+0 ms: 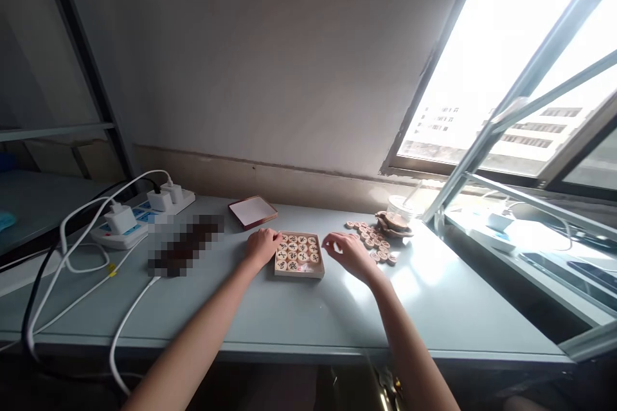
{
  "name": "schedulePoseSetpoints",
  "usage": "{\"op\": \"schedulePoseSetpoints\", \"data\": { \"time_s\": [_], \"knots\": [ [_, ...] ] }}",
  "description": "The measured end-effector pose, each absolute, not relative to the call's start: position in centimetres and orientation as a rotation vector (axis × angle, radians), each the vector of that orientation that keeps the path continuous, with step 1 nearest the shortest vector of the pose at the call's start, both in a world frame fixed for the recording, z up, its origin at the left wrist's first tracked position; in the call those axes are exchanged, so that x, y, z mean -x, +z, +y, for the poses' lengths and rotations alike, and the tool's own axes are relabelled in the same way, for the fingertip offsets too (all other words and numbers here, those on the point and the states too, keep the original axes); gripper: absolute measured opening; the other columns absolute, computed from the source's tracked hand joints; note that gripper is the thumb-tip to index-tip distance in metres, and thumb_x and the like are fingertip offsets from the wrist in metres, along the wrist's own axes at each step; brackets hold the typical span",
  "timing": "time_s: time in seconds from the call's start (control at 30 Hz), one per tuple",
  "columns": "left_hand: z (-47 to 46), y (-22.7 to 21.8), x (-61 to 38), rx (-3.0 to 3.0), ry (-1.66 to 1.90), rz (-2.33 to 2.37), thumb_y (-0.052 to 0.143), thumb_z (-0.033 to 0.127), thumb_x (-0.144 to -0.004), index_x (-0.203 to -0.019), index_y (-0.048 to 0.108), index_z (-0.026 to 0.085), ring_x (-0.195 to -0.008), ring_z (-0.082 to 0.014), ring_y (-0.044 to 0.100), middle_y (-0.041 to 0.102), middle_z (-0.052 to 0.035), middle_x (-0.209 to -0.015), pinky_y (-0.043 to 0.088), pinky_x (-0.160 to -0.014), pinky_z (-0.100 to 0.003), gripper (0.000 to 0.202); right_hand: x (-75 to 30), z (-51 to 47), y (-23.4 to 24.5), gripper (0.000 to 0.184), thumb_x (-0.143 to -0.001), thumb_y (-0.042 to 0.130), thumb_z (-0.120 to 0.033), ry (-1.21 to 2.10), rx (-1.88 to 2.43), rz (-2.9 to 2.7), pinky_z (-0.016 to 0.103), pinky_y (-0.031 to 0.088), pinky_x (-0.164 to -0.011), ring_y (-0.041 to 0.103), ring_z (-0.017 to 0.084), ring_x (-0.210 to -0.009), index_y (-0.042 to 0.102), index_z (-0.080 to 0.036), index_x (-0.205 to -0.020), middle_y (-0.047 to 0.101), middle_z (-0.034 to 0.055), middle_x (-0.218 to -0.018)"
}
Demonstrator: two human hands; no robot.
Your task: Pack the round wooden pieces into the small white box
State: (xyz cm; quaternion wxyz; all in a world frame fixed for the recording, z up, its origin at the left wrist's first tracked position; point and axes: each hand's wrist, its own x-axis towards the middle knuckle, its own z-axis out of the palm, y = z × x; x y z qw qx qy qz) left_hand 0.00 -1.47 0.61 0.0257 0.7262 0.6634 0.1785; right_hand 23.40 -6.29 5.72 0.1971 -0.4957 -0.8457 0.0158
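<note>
A shallow cardboard box sits on the desk in front of me, with round wooden Chinese chess pieces laid in rows inside. Its near right corner has a gap where the floor and a small red mark show. My left hand is closed at the box's left rim, with the fingertips over the edge. Just off the right rim, my right hand has its fingers bent and drawn together; whether a piece is between them is hidden. Beyond it lies a loose heap of more chess pieces, partly covered by this hand.
The box lid lies inside-up behind the left hand. A brown carved object and a clear container stand at the back right. Left are a power strip with plugs, white cables and a pixelated dark item.
</note>
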Motion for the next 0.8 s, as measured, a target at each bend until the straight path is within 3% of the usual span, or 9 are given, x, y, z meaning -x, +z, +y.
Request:
{"op": "schedulePoseSetpoints", "data": {
  "time_s": [0.1, 0.2, 0.37, 0.57, 0.8],
  "knots": [
    [-1.3, 0.3, 0.1, -2.243, 0.566, 2.055, 0.035, 0.038, -0.088, -0.076, 0.069, 0.018, -0.077, -0.0208, 0.063, 0.069, -0.0103, -0.080, 0.037, -0.062, -0.026, 0.041, -27.7, -7.8, 4.1, 0.021, -0.086, 0.045, -0.029, -0.350, 1.639, -2.167, 0.040, 0.037, -0.084, 0.051, 0.025, -0.104, 0.062, -0.023, -0.099, 0.060, 0.0077, -0.108],
    [-1.2, 0.2, 0.1, -2.253, 0.565, 2.049, 0.035, 0.037, -0.088, -0.079, 0.069, 0.017, -0.078, -0.0209, 0.063, 0.069, -0.0105, -0.081, 0.038, -0.064, -0.026, 0.041, -31.0, -10.0, 2.1, 0.026, -0.086, 0.045, -0.030, -0.466, 1.741, -2.177, 0.044, 0.036, -0.086, 0.044, 0.028, -0.116, 0.059, -0.025, -0.107, 0.050, 0.0088, -0.128],
    [-1.2, 0.3, 0.2, -2.251, 0.560, 2.043, 0.035, 0.038, -0.088, -0.082, 0.069, 0.017, -0.080, -0.0211, 0.063, 0.069, -0.0108, -0.083, 0.040, -0.065, -0.026, 0.041, -31.7, -13.4, 1.4, 0.025, -0.090, 0.037, -0.027, -0.261, 1.751, -2.231, 0.042, 0.039, -0.082, 0.055, 0.024, -0.101, 0.059, -0.027, -0.102, 0.060, 0.0062, -0.111],
    [-1.5, 0.3, 0.3, -2.207, 0.599, 2.024, 0.037, 0.036, -0.088, -0.083, 0.070, 0.017, -0.081, -0.0226, 0.063, 0.069, -0.0114, -0.084, 0.042, -0.067, -0.028, 0.039, -27.8, -13.1, 3.2, 0.018, -0.083, 0.052, -0.038, 0.194, 1.452, -2.143, 0.036, 0.046, -0.074, 0.059, 0.020, -0.079, 0.057, -0.024, -0.093, 0.064, 0.0050, -0.094],
    [-2.0, 1.0, 0.2, -2.193, 0.579, 2.038, 0.038, 0.035, -0.089, -0.086, 0.070, 0.017, -0.085, -0.0210, 0.063, 0.069, -0.0118, -0.088, 0.042, -0.071, -0.027, 0.037, -20.6, -9.9, 4.2, 0.021, -0.085, 0.050, -0.038, 0.316, 1.274, -2.230, 0.039, 0.042, -0.085, 0.057, 0.021, -0.092, 0.058, -0.026, -0.099, 0.063, 0.0048, -0.100]
  ]
}}
